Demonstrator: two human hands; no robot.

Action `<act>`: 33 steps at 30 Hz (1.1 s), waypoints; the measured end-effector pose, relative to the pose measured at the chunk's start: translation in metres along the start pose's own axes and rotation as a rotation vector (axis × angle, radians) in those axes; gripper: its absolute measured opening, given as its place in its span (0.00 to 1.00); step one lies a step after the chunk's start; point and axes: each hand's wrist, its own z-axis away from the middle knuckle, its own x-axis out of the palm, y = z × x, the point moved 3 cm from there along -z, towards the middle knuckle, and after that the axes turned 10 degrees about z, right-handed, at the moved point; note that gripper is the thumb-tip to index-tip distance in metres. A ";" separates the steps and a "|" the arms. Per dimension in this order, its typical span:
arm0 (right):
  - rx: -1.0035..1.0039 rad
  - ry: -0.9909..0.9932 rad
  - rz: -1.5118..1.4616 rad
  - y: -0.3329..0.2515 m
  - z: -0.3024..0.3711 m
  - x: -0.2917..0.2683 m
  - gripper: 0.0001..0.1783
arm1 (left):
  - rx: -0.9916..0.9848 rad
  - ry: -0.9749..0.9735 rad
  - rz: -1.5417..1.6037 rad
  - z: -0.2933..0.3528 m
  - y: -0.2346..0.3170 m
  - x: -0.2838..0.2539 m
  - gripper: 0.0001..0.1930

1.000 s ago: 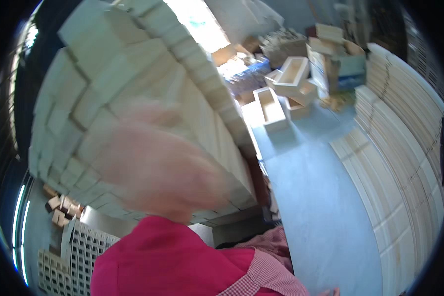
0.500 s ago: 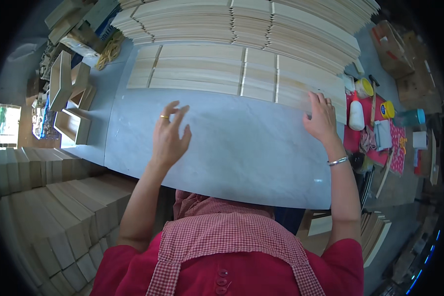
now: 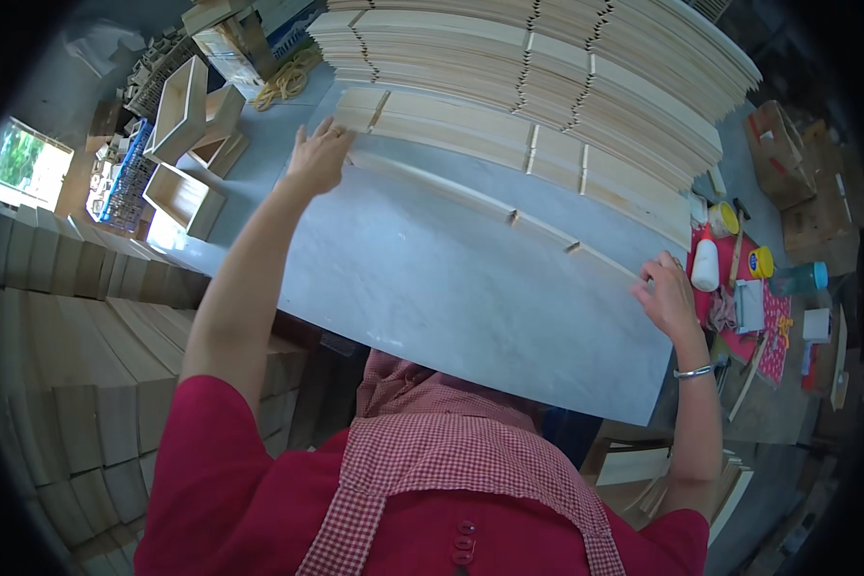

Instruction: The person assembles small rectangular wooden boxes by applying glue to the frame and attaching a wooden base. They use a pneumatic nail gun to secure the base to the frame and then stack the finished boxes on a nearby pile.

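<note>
Our left hand [image 3: 315, 156] and right hand [image 3: 669, 300] each pinch an end of a long thin wooden strip [image 3: 509, 213] lying on the pale worktable [image 3: 432, 288], just below stacked notched slats [image 3: 547, 86]

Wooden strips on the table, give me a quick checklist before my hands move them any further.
1. Left hand on the left end of the row of wooden strips: ok.
2. Right hand at the right end: ok, grip cannot tell.
3. Strips lined up end to end: ok, small gaps at the joints.
4. Table bare in front of the row: ok.
5. White bottle close by the right hand: not ok.
</note>
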 end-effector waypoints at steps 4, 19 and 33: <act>0.109 0.164 0.053 0.003 0.025 -0.023 0.12 | 0.012 -0.151 0.183 0.012 -0.005 -0.006 0.16; 0.020 0.245 -0.521 -0.107 0.032 0.026 0.09 | 0.253 -0.295 0.521 0.107 0.113 0.008 0.29; -0.314 0.405 -0.344 -0.227 0.049 0.030 0.17 | -0.174 0.099 1.168 0.146 0.117 0.051 0.25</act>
